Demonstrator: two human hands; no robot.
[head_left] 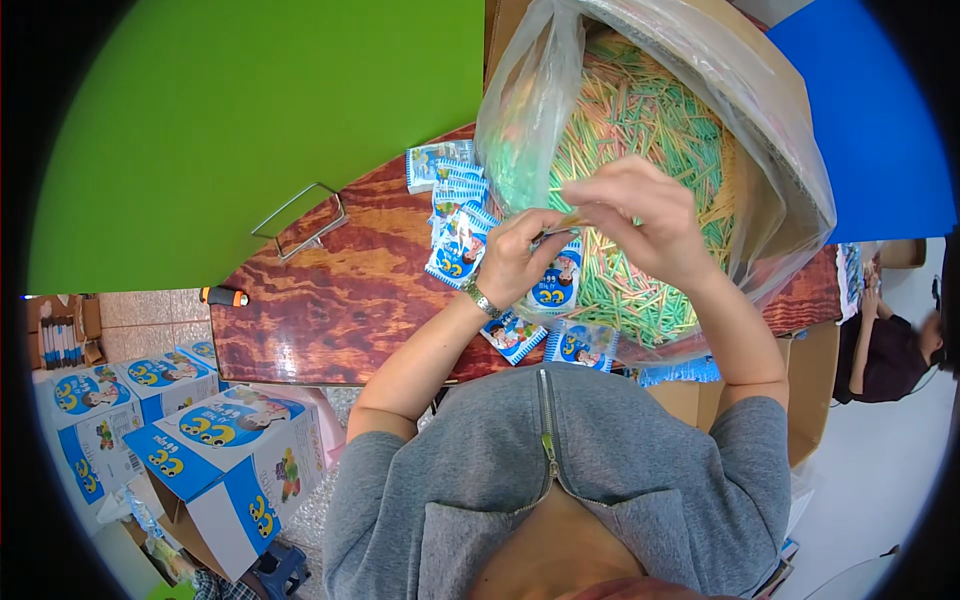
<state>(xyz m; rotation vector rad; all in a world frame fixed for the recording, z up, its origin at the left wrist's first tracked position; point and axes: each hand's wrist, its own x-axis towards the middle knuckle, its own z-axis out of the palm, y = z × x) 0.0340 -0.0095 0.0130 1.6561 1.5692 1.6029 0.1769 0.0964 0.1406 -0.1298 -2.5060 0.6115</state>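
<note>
Sachet (556, 283), small blue-and-white one, is gripped in the left hand (517, 258) just above the table edge, mouth up, right in front of the big clear bag of coloured sticks (640, 130). Right hand (640, 215) is pinched on what looks like a few sticks (570, 222), tips angled down toward the sachet opening; can't tell how many, too small. Reads as the filling step: sticks being fed into the packet. Next move probably needs the bundle kept aligned with the narrow mouth while the left fingers hold it spread, otherwise sticks splay or snag on the edge. More sachets (458, 215) lie in a loose fan on the dark wooden table (330, 300) beside the bag, a couple more (545, 340) near the body. Printed cartons (215, 440) sit on the floor to the left. Another person (885, 345) is seated far right, not involved
</note>
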